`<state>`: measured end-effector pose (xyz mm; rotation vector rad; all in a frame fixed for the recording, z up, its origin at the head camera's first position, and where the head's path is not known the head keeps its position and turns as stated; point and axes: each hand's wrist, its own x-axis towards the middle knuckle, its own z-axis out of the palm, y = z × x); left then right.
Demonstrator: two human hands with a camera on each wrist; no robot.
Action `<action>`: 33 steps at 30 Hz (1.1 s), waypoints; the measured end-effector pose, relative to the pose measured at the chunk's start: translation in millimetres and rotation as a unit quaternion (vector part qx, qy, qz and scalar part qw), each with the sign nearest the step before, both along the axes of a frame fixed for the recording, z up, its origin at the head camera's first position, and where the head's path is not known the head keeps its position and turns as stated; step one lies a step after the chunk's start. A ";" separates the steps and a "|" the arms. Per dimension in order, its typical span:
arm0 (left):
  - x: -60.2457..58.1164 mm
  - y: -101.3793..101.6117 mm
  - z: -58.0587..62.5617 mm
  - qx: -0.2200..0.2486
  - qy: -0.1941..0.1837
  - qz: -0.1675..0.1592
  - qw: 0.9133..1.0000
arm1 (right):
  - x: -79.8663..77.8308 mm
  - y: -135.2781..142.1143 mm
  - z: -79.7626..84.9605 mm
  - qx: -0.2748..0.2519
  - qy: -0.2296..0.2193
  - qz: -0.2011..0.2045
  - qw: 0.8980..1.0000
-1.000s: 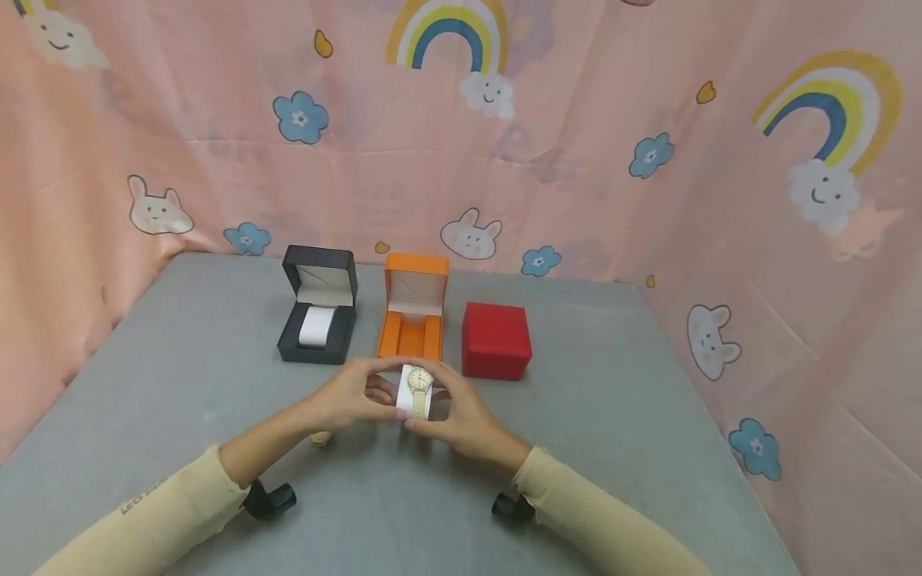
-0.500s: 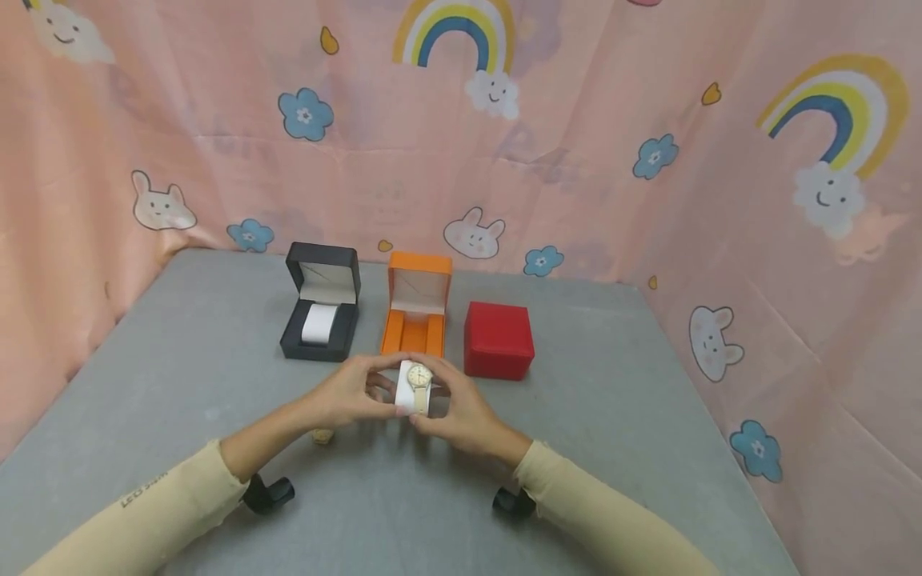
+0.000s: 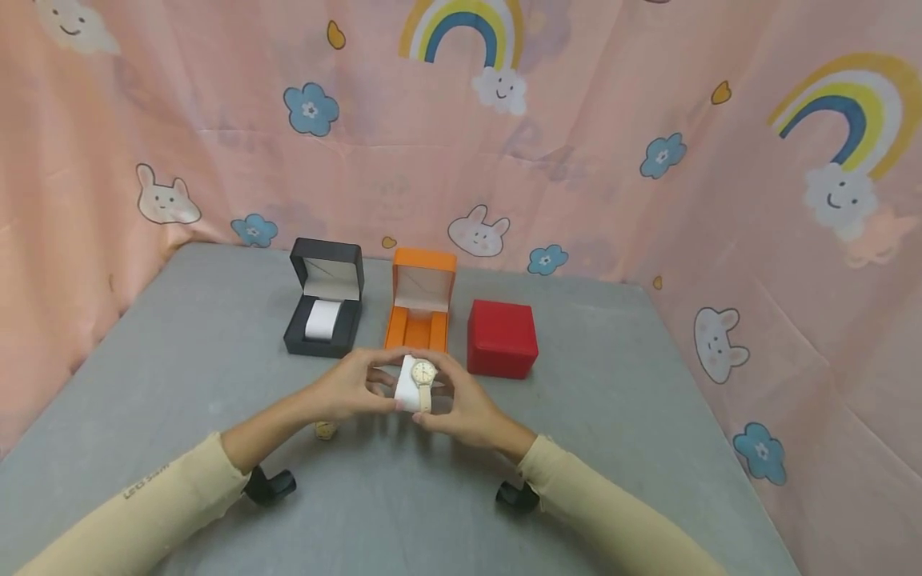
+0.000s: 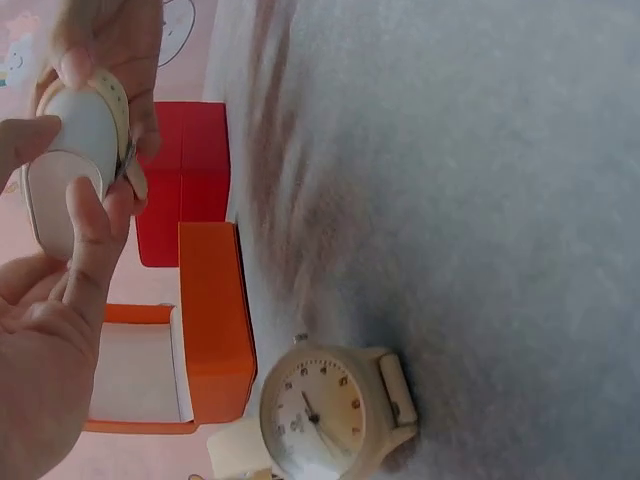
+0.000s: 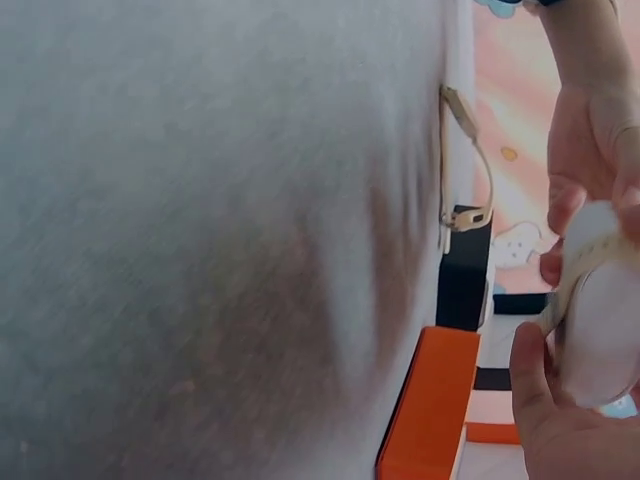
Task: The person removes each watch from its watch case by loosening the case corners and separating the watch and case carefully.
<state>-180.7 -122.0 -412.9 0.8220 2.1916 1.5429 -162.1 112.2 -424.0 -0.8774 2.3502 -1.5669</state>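
Over the front of the orange box, both hands hold a small white watch cushion (image 3: 406,388) with a cream-strapped wristwatch (image 3: 424,373) around its right end. My left hand (image 3: 356,384) grips the cushion's left end between thumb and fingers. On the other side, my right hand (image 3: 468,404) pinches the wristwatch at the strap and case, its thumb below and fingers above. The left wrist view shows the cushion (image 4: 85,125) end-on, strap at its far side. A second cream watch (image 4: 315,410) lies on the table below the left forearm, partly hidden in the head view.
Behind the hands stand an open black box (image 3: 324,328) with a white cushion inside, an open orange box (image 3: 423,264) with a bare slot, and a closed red box (image 3: 502,339). A grey cloth (image 3: 598,448) covers the table; a patterned pink curtain (image 3: 576,184) surrounds it.
The wristwatch sits slightly farther right on the cushion, and more white shows left of it. Both hands keep their hold. The head view has shifted a little.
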 end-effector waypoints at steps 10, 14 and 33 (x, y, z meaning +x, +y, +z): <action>-4.0 -6.5 1.4 0.024 -0.023 -0.028 0.999 | -8.7 5.6 0.1 -0.005 -0.038 0.019 0.999; -4.5 -6.5 -0.8 0.042 -0.039 -0.027 0.998 | -8.1 4.9 -1.9 -0.019 -0.039 0.018 0.999; -6.3 -2.2 0.1 0.057 -0.073 0.018 0.996 | -10.3 3.5 0.2 -0.058 -0.067 0.009 0.996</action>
